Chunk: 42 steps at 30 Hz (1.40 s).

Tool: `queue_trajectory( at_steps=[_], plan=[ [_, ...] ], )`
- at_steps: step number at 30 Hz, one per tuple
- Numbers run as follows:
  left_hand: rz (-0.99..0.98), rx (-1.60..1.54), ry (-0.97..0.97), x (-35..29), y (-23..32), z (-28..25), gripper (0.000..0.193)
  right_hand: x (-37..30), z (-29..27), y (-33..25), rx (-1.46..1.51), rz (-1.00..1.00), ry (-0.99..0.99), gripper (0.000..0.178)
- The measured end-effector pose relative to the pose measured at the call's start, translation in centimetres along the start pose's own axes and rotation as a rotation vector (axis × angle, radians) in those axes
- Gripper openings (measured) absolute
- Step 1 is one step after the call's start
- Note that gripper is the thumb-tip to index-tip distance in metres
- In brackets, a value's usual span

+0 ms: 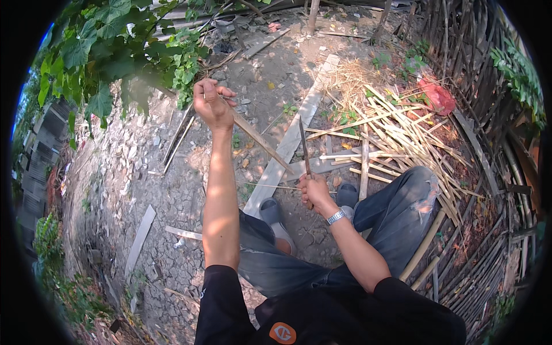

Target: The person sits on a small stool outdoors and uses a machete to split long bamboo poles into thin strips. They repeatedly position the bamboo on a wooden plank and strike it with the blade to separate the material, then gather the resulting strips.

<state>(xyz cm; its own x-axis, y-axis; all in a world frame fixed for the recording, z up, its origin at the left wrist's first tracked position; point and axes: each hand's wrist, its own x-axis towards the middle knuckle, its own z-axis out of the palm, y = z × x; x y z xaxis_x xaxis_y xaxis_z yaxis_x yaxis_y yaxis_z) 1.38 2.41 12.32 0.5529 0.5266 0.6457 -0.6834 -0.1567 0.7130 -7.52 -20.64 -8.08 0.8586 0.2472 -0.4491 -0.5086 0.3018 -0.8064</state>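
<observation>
My left hand (214, 104) is raised left of the middle, fingers curled round a long, flat wooden strip (261, 141). The strip slants from the leaves at upper left down to the right, its lower end close to the knife. In my right hand (314, 191), held low between my knees, is a long, narrow-bladed knife (304, 144) with its tip pointing away from me. A thin stick (267, 185) runs sideways up to the right hand; whether that hand touches it, I cannot tell. A metal watch band (336, 217) circles my right wrist.
A heap of pale split sticks (397, 132) lies at right, a red bag (437, 96) beyond it. A long board (290, 138) crosses the ground ahead. Leafy vines (115, 46) hang at upper left; a stick fence (466, 52) stands at right. Rubble (123, 155) covers the left ground.
</observation>
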Motion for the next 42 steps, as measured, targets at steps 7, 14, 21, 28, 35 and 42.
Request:
queue_trajectory(
  at_steps=[7, 14, 21, 28, 35, 42],
  plan=[
    [0.342, 0.421, -0.144, -2.3, -2.8, 2.1, 0.030, -9.2, 1.7, -12.0, -0.187, -0.353, -0.108, 0.012],
    [-0.007, 0.293, -0.581, -2.0, 0.5, 3.6, 0.032, -14.1, 1.5, -16.1, -0.499, -0.772, 0.001, 0.032],
    [-0.085, 0.194, -0.628, -1.6, 0.6, 6.2, 0.031, -14.6, 4.5, -17.2, -0.531, -0.875, -0.023, 0.043],
    [-0.069, 0.270, -0.664, -1.1, -0.7, 6.4, 0.023, -14.9, 5.9, -18.0, -0.482, -0.938, -0.060, 0.044],
    [-0.113, 0.203, -0.678, -1.8, 1.2, 7.4, 0.021, -13.5, 5.6, -17.9, -0.563, -0.960, -0.007, 0.044],
    [-0.165, 0.122, -0.690, -1.9, 0.4, 7.0, 0.023, -13.4, 6.2, -17.7, -0.587, -0.939, 0.009, 0.045]
  ],
)
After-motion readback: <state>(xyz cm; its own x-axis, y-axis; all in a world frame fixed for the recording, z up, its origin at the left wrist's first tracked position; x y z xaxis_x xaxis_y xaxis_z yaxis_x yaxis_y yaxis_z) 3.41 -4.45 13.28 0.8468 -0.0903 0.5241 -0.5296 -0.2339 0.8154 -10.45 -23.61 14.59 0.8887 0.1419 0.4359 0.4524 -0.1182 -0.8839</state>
